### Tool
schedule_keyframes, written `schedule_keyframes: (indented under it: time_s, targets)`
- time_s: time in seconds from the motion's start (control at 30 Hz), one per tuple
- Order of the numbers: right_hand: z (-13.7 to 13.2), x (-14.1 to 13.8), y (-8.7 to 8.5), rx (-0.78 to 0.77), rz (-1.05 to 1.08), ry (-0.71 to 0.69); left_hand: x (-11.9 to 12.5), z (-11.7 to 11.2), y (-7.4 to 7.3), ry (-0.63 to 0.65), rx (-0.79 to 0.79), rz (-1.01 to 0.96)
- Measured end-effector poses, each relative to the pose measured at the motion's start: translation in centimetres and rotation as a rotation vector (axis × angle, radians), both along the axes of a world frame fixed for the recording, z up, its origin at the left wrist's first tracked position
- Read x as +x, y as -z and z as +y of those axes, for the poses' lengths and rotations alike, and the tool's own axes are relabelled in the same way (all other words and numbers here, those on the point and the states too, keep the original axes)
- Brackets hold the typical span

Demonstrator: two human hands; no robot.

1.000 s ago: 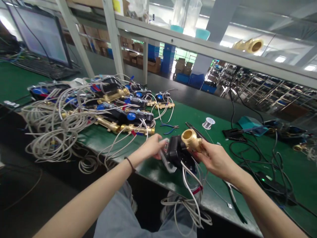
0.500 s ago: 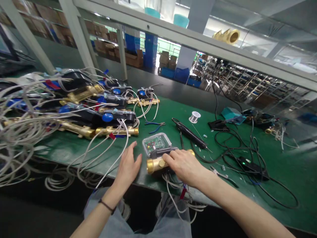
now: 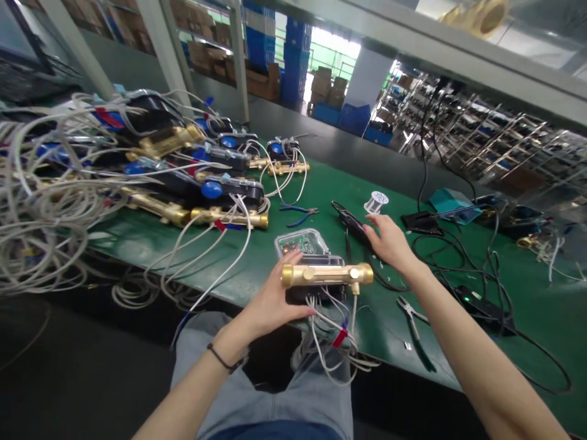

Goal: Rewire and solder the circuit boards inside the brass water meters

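Observation:
A water meter with a brass pipe (image 3: 326, 274), a black body and a clear cover over a circuit board (image 3: 301, 243) lies at the front edge of the green bench (image 3: 257, 250). My left hand (image 3: 274, 301) grips its left end, thumb on top and fingers underneath. Its white cables with a red tag (image 3: 340, 338) hang over the edge. My right hand (image 3: 389, 241) is stretched out, fingers apart, its fingertips touching the end of a black soldering iron (image 3: 349, 218) lying on the bench.
A pile of similar meters (image 3: 197, 183) tangled in grey cable (image 3: 41, 208) fills the left of the bench. Blue-handled pliers (image 3: 299, 215), a solder spool (image 3: 376, 200), side cutters (image 3: 415, 319), a teal stand (image 3: 452, 200) and black cables with an adapter (image 3: 481, 307) lie around.
The meter went from held in the air to lying on the bench. My right hand left it and moved right to the soldering iron; my left hand closed on its left end.

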State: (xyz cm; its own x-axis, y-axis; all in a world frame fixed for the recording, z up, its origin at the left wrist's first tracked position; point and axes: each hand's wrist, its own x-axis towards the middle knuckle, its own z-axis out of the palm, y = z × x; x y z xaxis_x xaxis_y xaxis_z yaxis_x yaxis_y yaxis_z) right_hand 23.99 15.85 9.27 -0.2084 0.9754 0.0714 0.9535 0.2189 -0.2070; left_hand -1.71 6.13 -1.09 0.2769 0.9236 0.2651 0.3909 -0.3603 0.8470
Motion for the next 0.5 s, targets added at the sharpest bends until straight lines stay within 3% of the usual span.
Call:
schedule_keyframes:
  time_s: [0.13,0.27,0.37,0.5]
  targets:
    - [3.4,2.8,3.4,-0.051,-0.066,0.144,0.0,-0.5,-0.1,-0.031,-0.007,0.03]
    - [4.0,3.3,5.6,-0.081,-0.065,0.134,0.3,-1.9,-0.4,-0.101,0.004,0.035]
    - [4.0,3.4,5.5,-0.053,0.006,0.132,1.2,-3.3,-0.6,-0.27,-0.023,0.023]
    - [3.9,4.4,2.8,0.056,0.208,0.2,2.5,-4.4,-0.6,-0.411,-0.096,-0.012]
